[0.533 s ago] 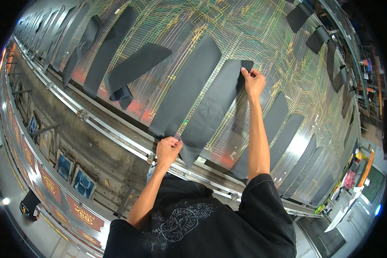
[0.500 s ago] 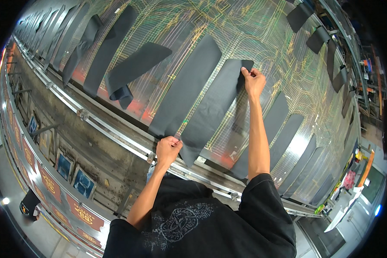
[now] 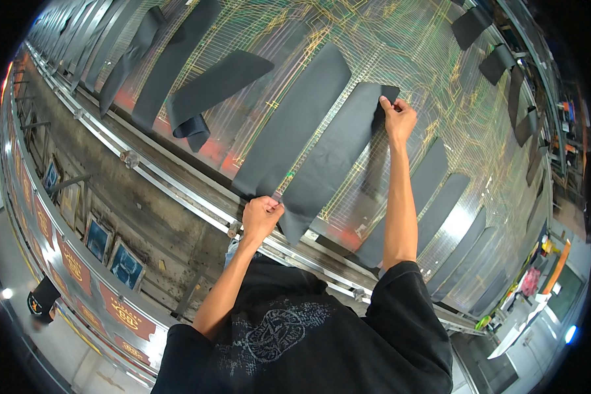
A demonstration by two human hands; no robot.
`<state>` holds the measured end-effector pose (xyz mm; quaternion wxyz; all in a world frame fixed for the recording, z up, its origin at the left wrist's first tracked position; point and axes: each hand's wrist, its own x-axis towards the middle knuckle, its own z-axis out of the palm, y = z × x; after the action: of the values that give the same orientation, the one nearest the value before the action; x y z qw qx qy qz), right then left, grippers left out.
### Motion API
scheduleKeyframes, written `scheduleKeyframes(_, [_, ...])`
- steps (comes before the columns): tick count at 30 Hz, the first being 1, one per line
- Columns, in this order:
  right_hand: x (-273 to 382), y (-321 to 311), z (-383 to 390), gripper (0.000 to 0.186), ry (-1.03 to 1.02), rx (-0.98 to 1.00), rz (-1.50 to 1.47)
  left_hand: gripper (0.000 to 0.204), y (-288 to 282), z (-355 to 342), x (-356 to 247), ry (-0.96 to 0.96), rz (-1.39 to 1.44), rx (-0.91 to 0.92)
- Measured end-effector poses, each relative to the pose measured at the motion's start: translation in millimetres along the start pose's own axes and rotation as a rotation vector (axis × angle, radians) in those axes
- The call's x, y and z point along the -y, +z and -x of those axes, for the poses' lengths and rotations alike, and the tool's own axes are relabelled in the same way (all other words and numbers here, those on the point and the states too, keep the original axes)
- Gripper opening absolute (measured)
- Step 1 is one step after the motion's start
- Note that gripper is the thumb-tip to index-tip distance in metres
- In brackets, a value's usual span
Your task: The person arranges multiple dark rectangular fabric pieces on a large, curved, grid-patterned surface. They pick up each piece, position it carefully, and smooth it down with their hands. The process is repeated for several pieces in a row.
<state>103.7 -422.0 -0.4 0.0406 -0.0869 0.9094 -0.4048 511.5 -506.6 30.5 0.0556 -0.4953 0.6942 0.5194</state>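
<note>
left hand (image 3: 262, 218) and right hand (image 3: 398, 119), fingertips pinched together, grip 1 dark panel (image 3: 338, 148) at its lower and upper ends.

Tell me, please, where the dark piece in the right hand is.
In the head view, the dark piece is near the centre over the patterned table, right of another dark strip, the right hand at its far corner.

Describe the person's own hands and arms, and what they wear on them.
The left hand and right hand are ungloved. Both forearms are bare, with no watch or bracelet visible. The loose black sleeves are short and belong to a black T-shirt with a pale grey chest print.
</note>
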Motion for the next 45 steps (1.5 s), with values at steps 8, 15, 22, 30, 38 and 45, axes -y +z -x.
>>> scheduleKeyframes(8, [4.6, 0.4, 3.3, 0.037, -0.041, -0.021, 0.012, 0.022, 1.8, 0.0, 1.2, 0.011, 0.037, -0.014])
scheduleKeyframes(15, [8.5, 1.2, 18.9, 0.052, -0.276, -0.21, 0.263, 0.029, -1.3, 4.7, -7.6, -0.021, -0.068, -0.056])
scheduleKeyframes(22, [31.4, 35.6, 50.7, 0.082, -0.629, 0.1, 0.473, 0.039, -12.7, 13.1, -25.0, -0.003, -0.195, -0.113])
scheduleKeyframes(30, [48.2, 24.5, 168.9, 0.093, -0.705, 0.382, 0.502, 0.037, -5.1, 21.6, -13.8, 0.177, -0.194, -0.163])
scheduleKeyframes(38, [40.2, -32.4, 338.6, 0.083, -0.743, 0.906, 0.24, 0.04, -55.4, 38.3, -19.6, 0.308, 0.017, -0.216])
scheduleKeyframes(45, [54.6, -41.1, 365.5, 0.065, -0.309, 0.937, 0.147, 0.035, -98.4, 38.2, 8.7, 0.299, 0.131, -0.25])
